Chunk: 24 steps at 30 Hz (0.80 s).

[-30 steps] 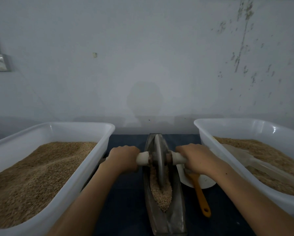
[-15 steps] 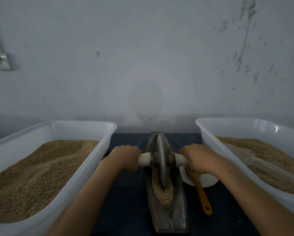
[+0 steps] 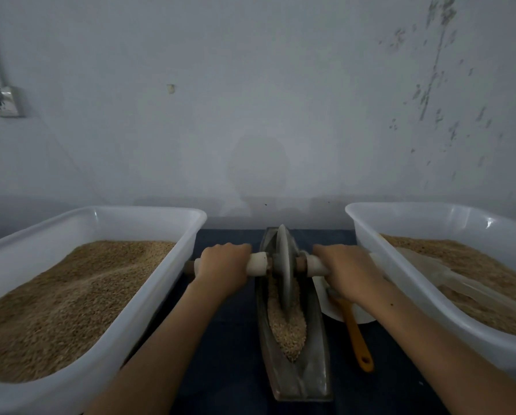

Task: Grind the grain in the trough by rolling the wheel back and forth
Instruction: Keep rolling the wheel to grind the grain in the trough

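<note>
Plainly the grinding is under way and nowhere near finished; the left hand (image 3: 223, 266) is wrapped round the pale handle on its side of the wheel (image 3: 283, 265), the right hand (image 3: 348, 272) round the handle on the other side, fingers curled over and gripping in both cases; the wheel stands upright on its edge in the far half of the trough (image 3: 295, 381), which lies lengthways on the dark bench (image 3: 229, 339) between the two forearms; the grain (image 3: 288, 327) sits in the hollow on the near side of the wheel, heaped toward the pointed near end, and most of it looks whole and plump rather than broken to meal, though the light is dim and the kernels small, so I would not swear how much has been cracked; whether any grain lies beyond the wheel at the far end I cannot tell, since the disc hides it; so, as I judge it, a good many passes over the near heap are left to do; a white tub (image 3: 149, 298) full of grain stands to the left of the trough and another tub (image 3: 367, 235) to the right, with a clear scoop (image 3: 448, 271) lying on its grain; just beside the trough on the right a white dish (image 3: 325, 307) and an orange-handled brush (image 3: 355, 336) lie on the bench under the right wrist.
</note>
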### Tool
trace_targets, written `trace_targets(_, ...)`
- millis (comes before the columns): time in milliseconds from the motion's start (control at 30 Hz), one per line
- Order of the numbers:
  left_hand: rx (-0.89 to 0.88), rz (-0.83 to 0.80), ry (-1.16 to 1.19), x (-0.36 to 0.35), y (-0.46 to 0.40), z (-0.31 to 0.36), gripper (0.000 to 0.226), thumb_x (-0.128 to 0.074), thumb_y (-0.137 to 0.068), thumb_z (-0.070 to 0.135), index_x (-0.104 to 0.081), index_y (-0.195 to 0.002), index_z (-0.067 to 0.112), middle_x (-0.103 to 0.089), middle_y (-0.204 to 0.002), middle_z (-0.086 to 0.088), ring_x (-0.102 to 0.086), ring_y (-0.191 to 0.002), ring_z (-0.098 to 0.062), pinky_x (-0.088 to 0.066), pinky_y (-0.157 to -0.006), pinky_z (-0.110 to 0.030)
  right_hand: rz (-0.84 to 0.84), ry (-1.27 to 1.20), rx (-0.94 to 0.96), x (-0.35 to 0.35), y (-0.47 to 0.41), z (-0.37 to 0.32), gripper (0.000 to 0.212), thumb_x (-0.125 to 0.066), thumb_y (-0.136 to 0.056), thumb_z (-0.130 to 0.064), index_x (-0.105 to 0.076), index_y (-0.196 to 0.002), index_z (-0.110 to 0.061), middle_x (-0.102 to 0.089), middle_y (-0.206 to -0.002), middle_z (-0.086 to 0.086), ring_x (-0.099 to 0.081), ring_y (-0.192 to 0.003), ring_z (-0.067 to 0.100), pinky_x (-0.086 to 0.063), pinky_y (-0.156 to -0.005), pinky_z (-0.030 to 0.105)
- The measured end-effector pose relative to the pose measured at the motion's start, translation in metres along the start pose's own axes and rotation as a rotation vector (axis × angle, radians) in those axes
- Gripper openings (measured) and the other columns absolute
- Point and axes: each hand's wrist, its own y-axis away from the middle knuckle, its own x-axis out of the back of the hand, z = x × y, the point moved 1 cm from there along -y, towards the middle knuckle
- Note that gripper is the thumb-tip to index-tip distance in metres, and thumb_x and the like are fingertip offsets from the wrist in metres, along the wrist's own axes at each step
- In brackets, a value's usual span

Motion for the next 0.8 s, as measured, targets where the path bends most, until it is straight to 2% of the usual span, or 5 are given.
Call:
trace_targets(167, -0.005, 0.031, -0.024, -0.001, 0.0, 0.0, 0.026, -0.059, -0.088, 0.027, -0.05, -0.111, 0.02, -0.062, -0.105, -0.003, -0.06, -0.093, -0.021, -0.038, -0.071, -0.03, -0.002, -0.01, 0.003, 0.0, 0.0, 0.002, 0.022, -0.057, -0.086, -0.011, -0.052, -0.105, -0.022, -0.063, -0.105, 0.0, -0.06, -0.097, 0.02, -0.046, -0.082, 0.032)
trace_targets(400, -0.092, -0.4, 0.113, 0.006, 0.0, -0.008, 0.04, -0.07, -0.079, 0.03, -0.058, -0.116, 0.02, -0.065, -0.108, -0.003, -0.058, -0.088, -0.018, -0.042, -0.074, -0.03, -0.388, -0.002, 0.032, 0.019, 0.002, 0.001, 0.032, -0.061, -0.085, -0.011, -0.06, -0.116, -0.02, -0.065, -0.107, 0.005, -0.062, -0.094, 0.019, -0.045, -0.072, 0.027)
trace_targets(533, -0.089, -0.512, 0.167, 0.007, -0.001, -0.009, 0.033, -0.069, -0.079, 0.023, -0.062, -0.111, 0.016, -0.07, -0.094, -0.006, -0.065, -0.081, -0.019, -0.049, -0.073, -0.031, -0.504, -0.031, 0.023, 0.024, 0.004, 0.001, 0.03, -0.063, -0.086, -0.011, -0.06, -0.115, -0.017, -0.065, -0.108, 0.007, -0.063, -0.095, 0.018, -0.049, -0.076, 0.028)
trace_targets(633, -0.067, -0.45, 0.155, 0.008, -0.001, -0.006, 0.032, -0.068, -0.081, 0.026, -0.06, -0.111, 0.017, -0.063, -0.094, 0.001, -0.059, -0.082, -0.018, -0.044, -0.071, -0.03, -0.433, -0.007, 0.01, 0.02, 0.001, 0.0, 0.029, -0.061, -0.087, -0.012, -0.061, -0.115, -0.017, -0.065, -0.107, 0.006, -0.062, -0.092, 0.018, -0.049, -0.077, 0.028)
trace_targets(800, -0.019, -0.147, 0.025, 0.003, -0.001, -0.003, 0.032, -0.062, -0.085, 0.029, -0.055, -0.115, 0.02, -0.063, -0.11, -0.003, -0.06, -0.099, -0.022, -0.044, -0.078, -0.033, -0.114, 0.001, -0.01, 0.007, 0.0, -0.001, 0.018, -0.055, -0.087, -0.01, -0.053, -0.102, -0.021, -0.062, -0.106, 0.002, -0.06, -0.097, 0.021, -0.046, -0.079, 0.031)
